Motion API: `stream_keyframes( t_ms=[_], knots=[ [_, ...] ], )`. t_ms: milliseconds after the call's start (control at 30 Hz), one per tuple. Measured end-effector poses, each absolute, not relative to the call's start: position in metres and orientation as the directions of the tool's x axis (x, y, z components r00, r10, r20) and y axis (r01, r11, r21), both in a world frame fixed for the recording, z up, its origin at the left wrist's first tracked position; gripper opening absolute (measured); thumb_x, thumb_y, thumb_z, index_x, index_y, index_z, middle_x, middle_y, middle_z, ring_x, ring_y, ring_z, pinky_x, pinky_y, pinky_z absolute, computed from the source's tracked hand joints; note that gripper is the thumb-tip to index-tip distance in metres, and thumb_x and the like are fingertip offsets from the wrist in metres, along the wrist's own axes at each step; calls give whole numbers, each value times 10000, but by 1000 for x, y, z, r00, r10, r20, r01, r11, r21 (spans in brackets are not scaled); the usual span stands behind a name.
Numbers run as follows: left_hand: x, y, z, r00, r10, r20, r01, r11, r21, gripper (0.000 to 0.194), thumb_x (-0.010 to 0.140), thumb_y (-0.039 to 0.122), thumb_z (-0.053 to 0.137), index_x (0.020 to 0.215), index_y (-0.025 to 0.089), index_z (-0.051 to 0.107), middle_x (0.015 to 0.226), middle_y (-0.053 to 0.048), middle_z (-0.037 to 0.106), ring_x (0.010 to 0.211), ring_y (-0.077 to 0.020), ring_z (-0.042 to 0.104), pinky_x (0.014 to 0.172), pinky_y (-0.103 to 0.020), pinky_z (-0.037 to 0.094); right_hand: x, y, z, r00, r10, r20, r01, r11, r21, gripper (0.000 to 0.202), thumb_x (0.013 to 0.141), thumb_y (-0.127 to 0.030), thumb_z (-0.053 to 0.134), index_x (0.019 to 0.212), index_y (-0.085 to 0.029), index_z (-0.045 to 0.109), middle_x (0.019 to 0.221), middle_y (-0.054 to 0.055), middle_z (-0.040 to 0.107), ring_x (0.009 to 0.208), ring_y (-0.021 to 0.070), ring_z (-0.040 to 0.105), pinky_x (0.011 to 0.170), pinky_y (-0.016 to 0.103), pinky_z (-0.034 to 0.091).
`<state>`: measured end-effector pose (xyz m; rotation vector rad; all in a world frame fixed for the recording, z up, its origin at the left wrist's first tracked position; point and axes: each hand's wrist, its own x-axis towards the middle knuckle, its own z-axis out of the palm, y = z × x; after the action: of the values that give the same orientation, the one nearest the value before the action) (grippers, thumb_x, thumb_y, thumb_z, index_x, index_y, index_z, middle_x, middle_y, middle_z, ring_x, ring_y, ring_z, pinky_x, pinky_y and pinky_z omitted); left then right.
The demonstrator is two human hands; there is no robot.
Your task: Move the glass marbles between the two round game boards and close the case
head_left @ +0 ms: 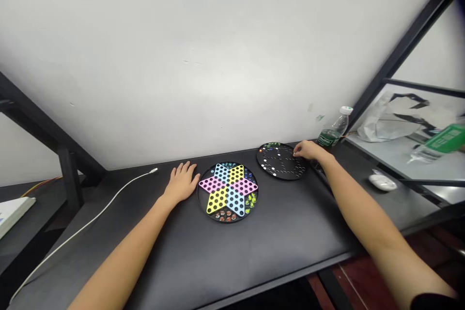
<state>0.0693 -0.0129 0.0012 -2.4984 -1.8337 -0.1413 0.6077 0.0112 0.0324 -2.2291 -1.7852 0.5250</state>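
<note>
My left hand lies flat on the black table, fingers spread, just left of a round board with a colored star. Marbles in blue, yellow-green and red sit in the rim pockets around that star. Over the right edge of a second, black round board, my right hand has its thumb and fingers pinched together. What they hold, if anything, is too small to make out. White pieces and an orange one are scattered on the black board, with green ones at its back edge.
A bottle with a green label stands behind my right hand. Farther right are a white mouse and a plastic bag. A white cable runs along the table's left side. The wall rises behind the boards.
</note>
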Motion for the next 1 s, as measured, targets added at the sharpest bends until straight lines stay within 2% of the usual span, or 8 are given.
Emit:
stream_keyframes(
  t_ms=[100,200,300,400,500,600,733,1000],
  knots=[
    [70,-13,1,296,950,98,954,-300,30,566,993,452,305,1452,163,469,1559,-144,408,1456,-349,328,1177,-543,265,603,9,38,194,970,-144,660,-238,-712,162,687,-294,776,727,-165,686,513,-20,499,469,101,405,445,228,318],
    [70,-14,2,292,951,99,954,-297,34,562,989,458,314,1447,174,474,1557,-143,412,1455,-347,332,1170,-546,276,602,7,48,165,956,-242,159,-268,-950,158,756,-317,674,779,-184,593,477,-88,285,410,69,189,362,192,158],
    [71,-14,3,290,953,93,955,-294,30,564,990,459,307,1451,178,470,1560,-137,409,1458,-344,328,1175,-538,271,607,5,61,64,963,-260,-213,-242,-947,136,793,-308,578,753,-206,496,531,-65,293,427,78,172,330,174,157],
    [71,-14,3,293,952,87,955,-296,31,569,991,455,303,1452,166,470,1563,-142,403,1459,-350,324,1179,-541,263,612,5,68,46,967,-250,-311,-224,-924,212,848,-340,519,709,-228,406,580,-32,340,441,92,228,311,177,198],
    [71,-13,3,296,950,97,953,-300,32,568,989,450,308,1450,161,471,1561,-152,403,1455,-355,329,1170,-555,273,613,8,61,213,951,-226,-209,-182,-961,359,901,-400,529,662,-244,310,554,-55,290,430,87,214,314,180,161],
    [71,-13,3,295,951,95,954,-299,31,568,988,452,311,1450,164,472,1558,-153,408,1453,-357,332,1167,-556,278,613,13,46,397,911,-108,202,-201,-958,441,847,-462,663,625,-240,354,501,-69,297,428,83,245,353,206,195],
    [71,-14,3,294,951,92,954,-298,29,564,991,449,310,1450,165,476,1560,-148,406,1457,-356,326,1170,-553,274,617,18,29,318,948,-20,783,-274,-559,243,706,-342,807,657,-188,626,561,2,564,566,152,517,548,268,413],
    [71,-12,0,295,948,121,953,-301,31,555,986,454,328,1440,179,488,1554,-142,418,1450,-348,343,1163,-550,290,625,19,19,252,964,-85,887,-265,-378,115,653,-227,806,717,-190,719,680,44,685,634,181,614,601,272,469]
  ],
)
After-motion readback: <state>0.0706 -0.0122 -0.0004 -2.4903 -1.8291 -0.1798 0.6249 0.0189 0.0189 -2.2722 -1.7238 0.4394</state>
